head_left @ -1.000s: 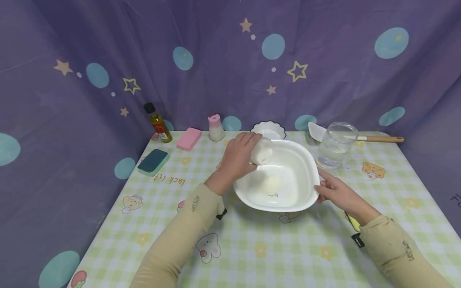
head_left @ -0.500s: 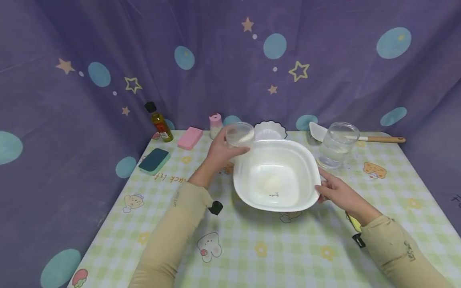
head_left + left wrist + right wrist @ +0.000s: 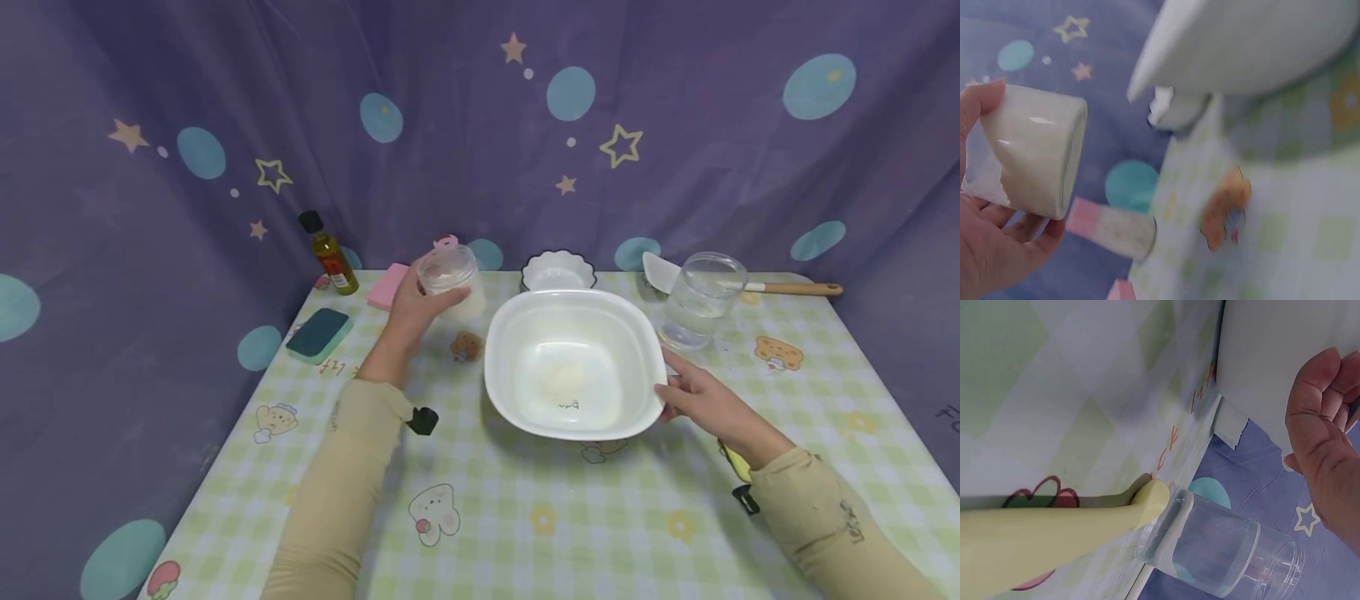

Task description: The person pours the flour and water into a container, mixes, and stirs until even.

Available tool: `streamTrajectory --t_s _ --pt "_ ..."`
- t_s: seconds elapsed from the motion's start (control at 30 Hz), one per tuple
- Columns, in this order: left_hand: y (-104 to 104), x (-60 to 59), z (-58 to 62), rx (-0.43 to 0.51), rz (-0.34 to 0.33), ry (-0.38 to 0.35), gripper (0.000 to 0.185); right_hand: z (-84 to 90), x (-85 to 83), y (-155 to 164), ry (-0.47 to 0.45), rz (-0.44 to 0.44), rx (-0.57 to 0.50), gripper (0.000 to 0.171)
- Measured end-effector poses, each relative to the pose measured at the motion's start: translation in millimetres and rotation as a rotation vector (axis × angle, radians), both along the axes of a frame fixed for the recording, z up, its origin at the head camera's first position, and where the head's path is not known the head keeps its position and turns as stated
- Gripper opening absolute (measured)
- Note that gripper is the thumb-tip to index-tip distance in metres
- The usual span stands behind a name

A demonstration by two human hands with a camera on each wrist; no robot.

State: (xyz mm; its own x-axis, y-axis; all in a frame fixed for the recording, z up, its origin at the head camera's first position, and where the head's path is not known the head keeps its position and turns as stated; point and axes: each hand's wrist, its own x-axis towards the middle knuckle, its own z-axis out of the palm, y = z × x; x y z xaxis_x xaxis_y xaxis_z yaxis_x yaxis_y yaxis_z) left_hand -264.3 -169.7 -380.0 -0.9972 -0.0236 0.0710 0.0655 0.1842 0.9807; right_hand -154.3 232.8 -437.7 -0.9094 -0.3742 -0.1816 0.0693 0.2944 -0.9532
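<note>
My left hand (image 3: 408,312) grips a small clear cup (image 3: 448,271) with white powder on its walls, held above the table left of the big white bowl (image 3: 645,333). The left wrist view shows the cup (image 3: 1032,150) in my left hand (image 3: 991,244). A little white powder lies in the bowl's bottom. My right hand (image 3: 686,392) holds the bowl's right rim, thumb on the edge; in the right wrist view the right hand (image 3: 1325,419) lies against the bowl's wall (image 3: 1272,356).
Along the back stand an oil bottle (image 3: 327,254), a pink sponge (image 3: 386,287), a pink-capped shaker (image 3: 1113,228), a small scalloped dish (image 3: 558,268), a glass of water (image 3: 701,302) and a white spatula (image 3: 750,286). A green sponge (image 3: 319,335) lies left. A yellow handle (image 3: 1041,540) lies by my right wrist.
My left hand has lifted the cup from over the bowl, turned it upright and carried it left toward the shaker. The right hand has stayed on the bowl's rim.
</note>
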Motion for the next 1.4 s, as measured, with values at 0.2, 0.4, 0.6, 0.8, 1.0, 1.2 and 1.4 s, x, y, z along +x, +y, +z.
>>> streamTrajectory --t_s 0.2,0.4,0.6,0.8,1.0,1.2,1.4 --pt "-16 -11.0 -27.3 -0.131 0.081 0.059 0.082 -2.4 -0.5 1 0.001 0.001 -0.016 0.071" --pt "-31 -13.1 -62.3 -0.217 0.104 0.071 0.093 -5.5 -0.6 0 -0.009 -0.001 -0.025 0.071" --pt "-39 -10.3 -86.4 -0.275 0.110 0.017 0.100 -5.9 0.3 0 -0.011 -0.002 -0.017 0.071" --pt "-41 -6.0 -97.9 -0.270 0.117 -0.066 0.094 -6.0 0.5 0 -0.021 -0.009 -0.001 0.072" --pt "-46 -6.1 -110.0 -0.198 0.127 -0.080 0.094 -6.8 -1.4 1 -0.040 -0.002 0.001 0.072" --pt "-49 -2.1 -101.5 -0.161 0.076 -0.099 0.109 -5.4 -2.1 0 -0.038 -0.002 0.005 0.072" --pt "-50 9.8 -82.2 -0.294 0.069 -0.043 0.110 -3.9 -1.5 2 -0.031 -0.013 0.004 0.073"
